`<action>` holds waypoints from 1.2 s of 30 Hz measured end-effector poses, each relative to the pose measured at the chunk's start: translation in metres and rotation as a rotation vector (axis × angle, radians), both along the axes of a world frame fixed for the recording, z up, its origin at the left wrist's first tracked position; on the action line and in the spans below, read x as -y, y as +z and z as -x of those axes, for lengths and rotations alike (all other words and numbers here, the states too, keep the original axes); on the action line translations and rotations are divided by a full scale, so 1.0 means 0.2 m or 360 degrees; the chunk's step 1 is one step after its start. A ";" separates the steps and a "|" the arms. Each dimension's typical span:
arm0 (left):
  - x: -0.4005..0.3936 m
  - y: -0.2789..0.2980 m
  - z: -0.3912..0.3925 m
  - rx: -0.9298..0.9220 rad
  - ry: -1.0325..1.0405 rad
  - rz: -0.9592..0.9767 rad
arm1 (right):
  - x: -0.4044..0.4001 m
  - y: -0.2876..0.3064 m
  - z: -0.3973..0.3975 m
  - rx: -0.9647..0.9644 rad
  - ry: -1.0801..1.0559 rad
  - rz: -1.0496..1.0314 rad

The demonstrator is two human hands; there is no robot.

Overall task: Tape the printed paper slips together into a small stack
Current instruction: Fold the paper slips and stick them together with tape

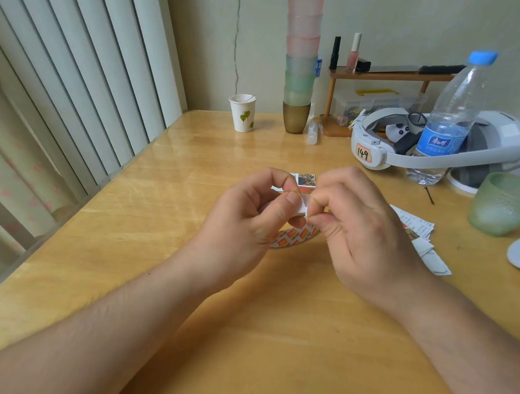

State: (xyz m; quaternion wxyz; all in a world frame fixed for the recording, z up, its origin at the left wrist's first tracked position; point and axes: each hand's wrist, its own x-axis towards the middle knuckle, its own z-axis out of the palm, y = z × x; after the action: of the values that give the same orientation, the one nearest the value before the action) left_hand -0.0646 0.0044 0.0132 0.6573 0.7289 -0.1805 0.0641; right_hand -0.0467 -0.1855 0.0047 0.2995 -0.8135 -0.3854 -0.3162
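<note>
Both hands met at frame center over the wooden table [154, 281]. Left hand [245, 214] was curled, thumb and fingertips pinching a small white folded slip [301, 206]. Right hand [361, 231] was also curled, its fingertips nipping the same slip at its right edge. A tape roll [293, 236] with orange-red print on its core sat directly under the hands, partly hidden; could not tell if either hand also held it or if it rested on the table. One printed slip [306, 180] lay just behind the hands, picture side up. More printed slips [416, 224] and a white folded piece [433, 259] lay at right center, near the right wrist. No tape strip was discernible on the held slip; too small to tell.

Judged step: aligning or sticking tape on the held slip. To do it well: keep edges flush before pressing, hold the slip steady with the left pinch, smooth tape down with the right fingertip from one end to avoid wrinkles, keep the sticky side off the fingers. Rest of stack likely not yet joined, given loose slips.
</note>
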 end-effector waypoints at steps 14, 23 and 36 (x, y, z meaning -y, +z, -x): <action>-0.18 0.00 -0.13 0.0108 0.0666 -0.0194 | -0.01 -0.01 0.02 -0.0318 0.0065 -0.0200; -0.42 -0.08 -0.28 -0.0027 0.1032 -0.1511 | -0.07 0.04 0.06 -0.1568 0.0284 -0.1337; 0.01 -0.02 -0.03 -0.0654 -0.0088 0.0488 | -0.11 0.08 0.09 -0.2076 0.0572 -0.1764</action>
State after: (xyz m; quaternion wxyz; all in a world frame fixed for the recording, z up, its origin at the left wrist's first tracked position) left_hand -0.0584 0.0021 0.0090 0.7844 0.6134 -0.0513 -0.0767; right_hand -0.0640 -0.1628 0.0197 0.8580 -0.4962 -0.0505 0.1226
